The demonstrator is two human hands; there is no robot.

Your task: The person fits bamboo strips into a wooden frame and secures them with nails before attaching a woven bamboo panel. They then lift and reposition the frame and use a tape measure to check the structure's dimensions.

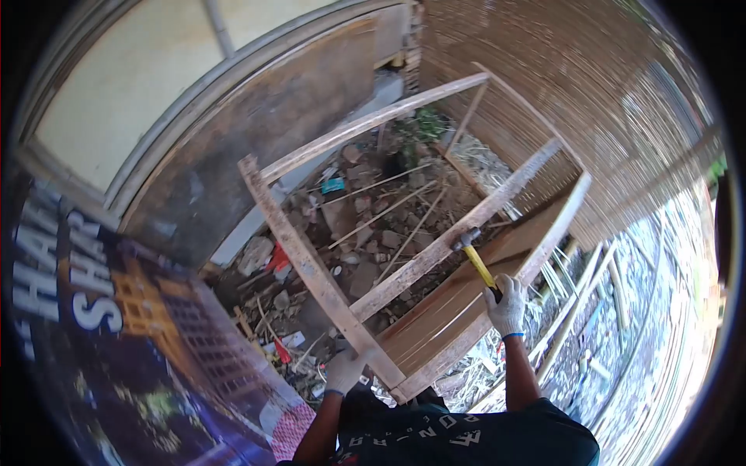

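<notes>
In the head view, my right hand (507, 307), in a white work glove, is closed around the handle of a hammer (480, 266). The handle is yellow with a dark grip, and the dark metal head lies over the middle rail of a wooden frame (307, 260). Bare, worn timber makes up this frame, with a thin brown panel (443, 311) along its near side. My left hand (343, 371), also gloved, grips the frame's left beam close to the near corner; its fingers are partly hidden by the wood.
Rubble (365, 233) with broken bricks and sticks covers the ground beneath the frame. A printed banner (155, 334) stands at the left. Behind is a wall with a brown board (256, 116); a woven bamboo screen (575, 85) rises at the right. Bamboo poles (614, 287) lie at the right.
</notes>
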